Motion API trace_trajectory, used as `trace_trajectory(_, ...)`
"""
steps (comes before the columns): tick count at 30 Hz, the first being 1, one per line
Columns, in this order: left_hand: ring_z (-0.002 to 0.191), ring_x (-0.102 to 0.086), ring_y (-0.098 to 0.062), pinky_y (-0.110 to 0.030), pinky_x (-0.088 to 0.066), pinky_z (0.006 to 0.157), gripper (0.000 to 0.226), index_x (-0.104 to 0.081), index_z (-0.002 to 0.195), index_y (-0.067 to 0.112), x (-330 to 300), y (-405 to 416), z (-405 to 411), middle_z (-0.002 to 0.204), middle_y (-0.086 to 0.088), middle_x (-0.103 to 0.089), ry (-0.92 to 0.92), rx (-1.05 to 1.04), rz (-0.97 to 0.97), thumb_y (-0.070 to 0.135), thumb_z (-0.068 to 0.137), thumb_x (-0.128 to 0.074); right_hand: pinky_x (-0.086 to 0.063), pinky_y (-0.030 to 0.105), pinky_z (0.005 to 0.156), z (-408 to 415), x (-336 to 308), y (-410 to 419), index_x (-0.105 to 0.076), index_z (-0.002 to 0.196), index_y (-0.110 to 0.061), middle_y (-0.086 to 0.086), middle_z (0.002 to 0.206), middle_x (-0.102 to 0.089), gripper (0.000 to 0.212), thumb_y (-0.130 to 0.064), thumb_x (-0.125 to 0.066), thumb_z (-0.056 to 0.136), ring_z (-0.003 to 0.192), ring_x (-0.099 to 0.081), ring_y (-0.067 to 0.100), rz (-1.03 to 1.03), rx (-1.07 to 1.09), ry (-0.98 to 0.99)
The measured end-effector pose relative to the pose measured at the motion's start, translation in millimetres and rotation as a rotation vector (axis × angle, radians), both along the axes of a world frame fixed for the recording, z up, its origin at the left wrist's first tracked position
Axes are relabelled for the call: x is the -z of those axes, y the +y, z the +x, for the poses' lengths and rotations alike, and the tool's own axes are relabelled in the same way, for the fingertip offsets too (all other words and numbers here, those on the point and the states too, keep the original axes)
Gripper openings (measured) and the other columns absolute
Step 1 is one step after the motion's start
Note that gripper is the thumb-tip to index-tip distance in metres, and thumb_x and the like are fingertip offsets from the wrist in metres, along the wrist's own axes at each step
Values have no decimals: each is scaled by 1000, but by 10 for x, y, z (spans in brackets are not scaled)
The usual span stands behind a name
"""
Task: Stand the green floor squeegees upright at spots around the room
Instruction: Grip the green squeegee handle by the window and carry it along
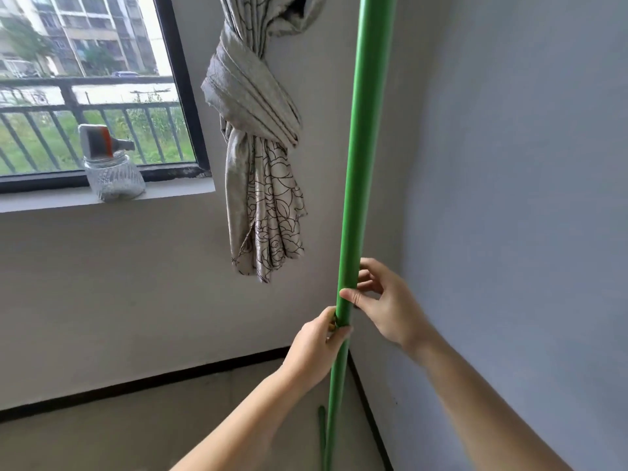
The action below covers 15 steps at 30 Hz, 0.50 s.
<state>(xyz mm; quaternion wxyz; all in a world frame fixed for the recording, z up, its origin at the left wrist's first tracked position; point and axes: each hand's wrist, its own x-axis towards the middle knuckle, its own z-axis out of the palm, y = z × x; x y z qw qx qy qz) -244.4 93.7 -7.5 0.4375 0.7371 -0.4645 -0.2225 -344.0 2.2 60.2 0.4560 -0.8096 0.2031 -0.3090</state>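
A green floor squeegee stands nearly upright in the room's corner; its long handle (360, 158) runs from the top edge of the frame down to the floor. Part of its green head (321, 426) shows low beside the handle. My left hand (314, 348) is wrapped around the handle from the left, thumb and fingers closed on it. Just above, my right hand (384, 300) touches the handle from the right with thumb and fingertips, the fingers loosely curled. The foot of the squeegee is cut off by the frame's bottom edge.
A knotted patterned curtain (261, 144) hangs left of the handle. A glass jar with a spray nozzle on top (114, 171) sits on the window sill (176, 193). A blue-grey wall (526, 198) closes the right side; a black skirting board (170, 379) runs along the floor.
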Motion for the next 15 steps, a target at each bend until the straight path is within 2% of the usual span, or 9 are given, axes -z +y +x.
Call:
trace_trajectory(7, 91, -65, -13, -27, -50, 80, 16, -55, 104, 17, -20, 733, -946, 102, -4, -69, 15, 59, 12, 26, 90, -51, -56, 43, 80, -1014, -52, 755, -61, 92, -28, -9, 76, -64, 23, -14, -69, 77, 79, -64, 13, 52, 21, 24)
trace_trajectory(10, 89, -64, -14, -29, -51, 80, 15, -55, 101, 16, -30, 1073, -1218, 99, -4, -69, -1, 109, 12, 26, 90, -52, -56, 43, 81, -1348, -61, 1150, -61, 93, -29, -12, 74, -64, 23, -15, -69, 77, 79, -64, 13, 47, 69, 18)
trace_trajectory(13, 86, -64, -17, -33, -51, 79, 5, -53, 93, 22, -13, 1411, -1464, 91, 0, -67, -26, 177, 9, 26, 90, -53, -55, 44, 82, -1661, -47, 1570, -61, 96, -26, -8, 77, -64, 23, -15, -69, 77, 81, -64, 15, 37, 134, 13)
trace_trajectory(15, 87, -64, -19, -36, -52, 80, 7, -54, 95, 22, -5, 1670, -1643, 92, -2, -68, -36, 222, 16, 26, 89, -53, -56, 44, 82, -1870, -33, 1890, -61, 95, -26, -8, 78, -65, 22, -16, -69, 77, 81, -65, 14, 41, 193, 5)
